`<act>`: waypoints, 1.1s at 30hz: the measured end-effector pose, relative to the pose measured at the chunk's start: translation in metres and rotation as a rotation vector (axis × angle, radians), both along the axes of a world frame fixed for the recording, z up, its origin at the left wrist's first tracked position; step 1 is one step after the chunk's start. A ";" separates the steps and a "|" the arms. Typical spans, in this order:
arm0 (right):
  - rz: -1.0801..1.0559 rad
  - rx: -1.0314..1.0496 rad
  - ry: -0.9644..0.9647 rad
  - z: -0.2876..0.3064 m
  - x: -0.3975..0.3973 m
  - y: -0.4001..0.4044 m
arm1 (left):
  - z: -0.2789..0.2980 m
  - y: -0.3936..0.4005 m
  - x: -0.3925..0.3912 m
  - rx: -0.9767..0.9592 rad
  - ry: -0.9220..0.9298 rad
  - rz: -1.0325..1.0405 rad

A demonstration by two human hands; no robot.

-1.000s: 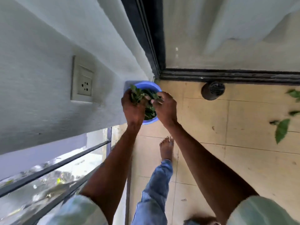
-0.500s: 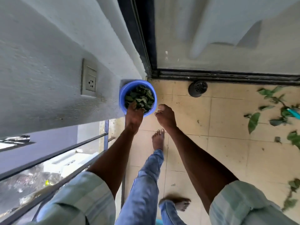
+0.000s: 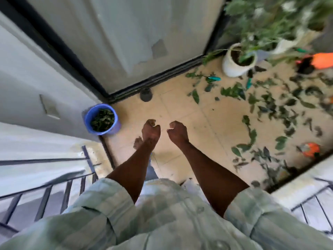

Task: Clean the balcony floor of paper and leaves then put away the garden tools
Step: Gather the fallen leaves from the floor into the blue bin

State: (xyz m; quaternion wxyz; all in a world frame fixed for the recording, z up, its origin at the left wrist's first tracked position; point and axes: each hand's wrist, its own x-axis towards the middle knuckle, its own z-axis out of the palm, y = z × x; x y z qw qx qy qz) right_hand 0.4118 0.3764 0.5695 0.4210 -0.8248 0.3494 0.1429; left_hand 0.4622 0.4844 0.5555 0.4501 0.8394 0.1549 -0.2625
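Note:
A blue bucket (image 3: 115,121) holding green leaves stands in the floor corner by the white wall. My left hand (image 3: 151,131) and my right hand (image 3: 177,131) hang side by side above the tiles, right of the bucket, fingers curled loosely with nothing in them. Several green leaves (image 3: 266,109) lie scattered over the tiled floor to the right. Teal-handled tools (image 3: 214,79) lie among them near the door track. An orange tool (image 3: 310,149) lies by the right ledge, and another orange item (image 3: 322,60) sits at the far right.
A white pot (image 3: 232,67) with a leafy plant stands near the glass door (image 3: 135,42). A round floor drain (image 3: 146,94) sits by the door track. A metal railing (image 3: 54,188) runs along the left, and a raised ledge (image 3: 297,179) borders the right.
Both hands have pulled back from the bucket, leaving the leaves in it. The view has swung right and risen, bringing the leaf-strewn floor and the plant into sight.

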 end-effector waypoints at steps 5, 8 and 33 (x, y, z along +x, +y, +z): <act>-0.254 -0.111 -0.029 0.023 -0.147 -0.069 | 0.026 -0.083 -0.114 0.093 -0.044 -0.479; -0.317 -0.188 -0.003 0.025 -0.219 -0.103 | 0.038 -0.125 -0.164 0.140 -0.095 -0.778; -1.237 -0.072 0.252 0.017 -0.466 -0.328 | 0.033 -0.462 -0.349 0.261 -0.062 -1.663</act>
